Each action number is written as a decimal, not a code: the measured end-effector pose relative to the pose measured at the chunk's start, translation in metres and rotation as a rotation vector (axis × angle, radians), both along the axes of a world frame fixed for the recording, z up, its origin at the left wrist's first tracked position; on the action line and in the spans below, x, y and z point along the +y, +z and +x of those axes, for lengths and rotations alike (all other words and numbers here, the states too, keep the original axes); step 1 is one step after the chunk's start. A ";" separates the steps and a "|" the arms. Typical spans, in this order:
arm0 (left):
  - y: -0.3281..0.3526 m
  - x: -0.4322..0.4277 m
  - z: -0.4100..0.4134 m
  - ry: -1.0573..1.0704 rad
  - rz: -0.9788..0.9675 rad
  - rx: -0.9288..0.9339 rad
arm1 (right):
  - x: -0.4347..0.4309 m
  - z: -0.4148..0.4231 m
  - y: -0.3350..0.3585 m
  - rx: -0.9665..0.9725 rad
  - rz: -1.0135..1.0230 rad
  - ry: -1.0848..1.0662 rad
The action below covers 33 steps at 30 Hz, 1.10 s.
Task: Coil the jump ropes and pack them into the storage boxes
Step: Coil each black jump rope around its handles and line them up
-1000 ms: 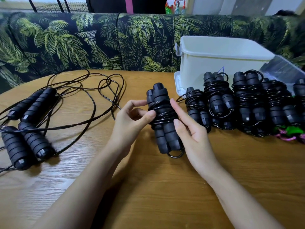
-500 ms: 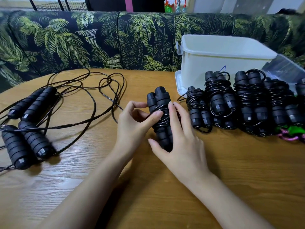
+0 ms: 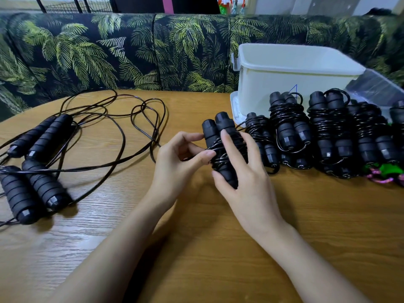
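Observation:
A black coiled jump rope, two handles side by side with cord wound round them, is held at the table's middle. My right hand wraps over its front and lower half, fingers spread. My left hand pinches the wound cord at its left side with thumb and fingers. To the right lies a row of several coiled ropes. Behind them stands a white storage box, with a clear box at the far right. Two uncoiled ropes with loose black cord lie on the left.
The wooden table has a curved far edge against a palm-print sofa. A green and pink rope lies at the right end of the row. Loose cord loops spread over the table's back left.
My right hand moved from the bundle's right side over its front. The bundle shifted slightly back and right toward the row, and its lower end is now covered by my hand.

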<state>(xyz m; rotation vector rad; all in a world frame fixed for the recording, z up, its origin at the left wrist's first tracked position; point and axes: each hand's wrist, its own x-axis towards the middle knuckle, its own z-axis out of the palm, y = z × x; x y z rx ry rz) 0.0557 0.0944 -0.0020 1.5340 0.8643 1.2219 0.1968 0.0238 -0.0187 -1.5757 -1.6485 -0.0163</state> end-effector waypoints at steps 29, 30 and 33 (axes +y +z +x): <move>0.008 -0.006 -0.003 -0.077 0.003 0.012 | 0.006 -0.001 -0.001 0.209 0.008 0.012; 0.007 -0.005 -0.004 -0.109 -0.003 0.011 | 0.006 0.000 -0.001 0.258 0.018 0.028; 0.007 -0.001 -0.007 -0.167 -0.004 -0.001 | 0.006 0.000 -0.001 0.424 0.042 0.102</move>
